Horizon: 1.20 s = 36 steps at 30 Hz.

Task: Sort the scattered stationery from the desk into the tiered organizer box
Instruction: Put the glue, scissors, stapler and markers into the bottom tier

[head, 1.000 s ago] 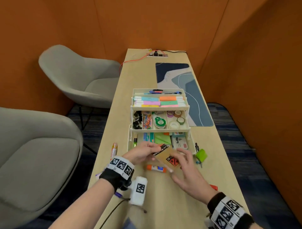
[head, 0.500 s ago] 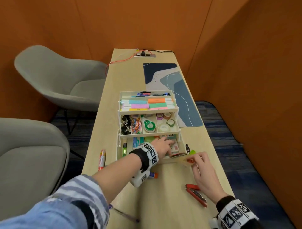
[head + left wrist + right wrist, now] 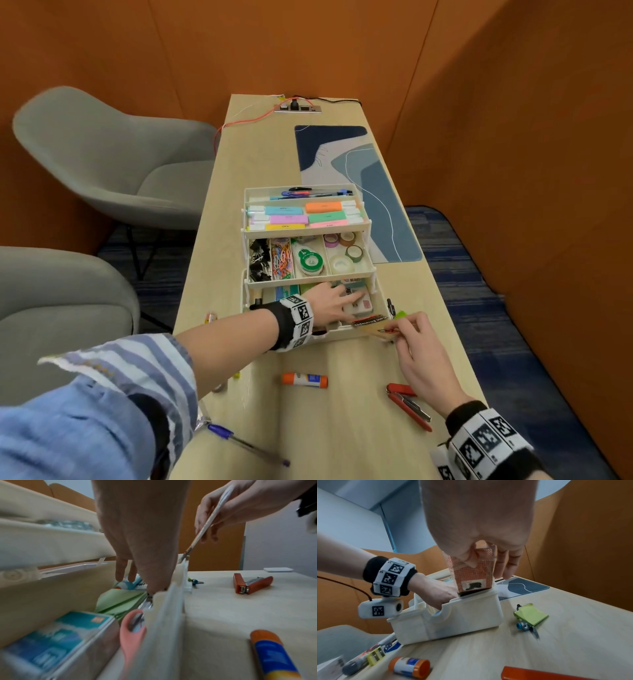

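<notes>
The white tiered organizer [image 3: 310, 278] stands open on the desk, its three tiers stepped back. My left hand [image 3: 344, 297] reaches into the bottom tier, its straight fingers pressing on small boxes there. My right hand [image 3: 409, 330] pinches a flat brown envelope pack [image 3: 371, 323] at the tier's front right corner. In the right wrist view the envelope pack [image 3: 474, 577] stands on edge, its lower end just inside the organizer's wall [image 3: 462, 616]. In the left wrist view the left hand's fingers [image 3: 123, 573] touch packets beside green paper [image 3: 120, 601] and pink-handled scissors [image 3: 132, 626].
Loose on the desk lie a glue stick [image 3: 305, 380], a red stapler [image 3: 409, 406], a purple pen [image 3: 246, 445], green sticky notes [image 3: 531, 614], a compass [image 3: 524, 626] and a marker [image 3: 209, 317]. A blue desk mat [image 3: 363, 192] lies behind; two grey chairs stand left.
My left hand let go of the envelope pack and moved into the bottom tier. My right hand carried the pack to the tier's front right corner and stood it on edge.
</notes>
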Available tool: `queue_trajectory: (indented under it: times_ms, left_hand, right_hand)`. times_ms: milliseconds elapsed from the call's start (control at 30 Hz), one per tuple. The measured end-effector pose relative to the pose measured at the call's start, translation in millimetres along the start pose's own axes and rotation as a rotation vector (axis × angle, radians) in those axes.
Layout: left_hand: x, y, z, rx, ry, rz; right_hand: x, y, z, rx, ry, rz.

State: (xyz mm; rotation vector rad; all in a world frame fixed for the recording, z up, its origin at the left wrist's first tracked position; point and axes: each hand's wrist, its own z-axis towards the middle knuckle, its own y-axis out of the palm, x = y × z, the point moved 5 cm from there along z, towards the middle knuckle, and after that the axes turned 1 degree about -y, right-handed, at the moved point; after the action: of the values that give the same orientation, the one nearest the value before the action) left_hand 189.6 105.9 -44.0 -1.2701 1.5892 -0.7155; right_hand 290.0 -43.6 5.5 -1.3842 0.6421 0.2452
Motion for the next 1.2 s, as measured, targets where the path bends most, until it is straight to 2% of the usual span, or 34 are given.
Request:
queue_trajectory:
  times_ms: [367, 533, 633, 733, 867, 933, 1067, 1200]
  left_hand:
    - [-4.4, 5.2, -21.2, 0.028, -0.142, -0.168]
    - [-6.2, 1.4, -26.8, 0.035, -0.163, -0.201]
    - [-6.2, 0.9, -26.3, 0.038, -0.171, -0.200]
    - [-6.7, 0.2, -26.3, 0.043, -0.181, -0.211]
    - [-7.9, -0.2, -27.4, 0.055, -0.188, -0.223]
    - [-8.8, 0.6, -26.5, 0.063, -0.192, -0.220]
    - [-9.0, 3.2, -25.7, 0.045, -0.199, -0.216]
    - [-8.5, 2.9, -25.6, 0.042, -0.201, -0.230]
  right_hand:
    - [-12.2, 7.2, 17.2, -0.108, 0.012, -0.086]
    - [-20.9, 14.8, 35.7, -0.161, -0.028, -0.213]
    - [-19.0, 30.5, 46.1, -0.273, -0.067, -0.410]
    - [-12.9, 41.7, 49.0, -0.406, -0.020, -0.515]
    - [-39.4, 39.2, 39.9, -0.259, -0.163, -0.663]
    - [-44.8, 39.6, 37.8, -0.254, -0.112, -0.651]
    - [-37.2, 42.8, 50.5, -0.324, 0.094, -0.621]
    - [-26.0, 56.4, 63.7, -0.499, 0.220, -0.506]
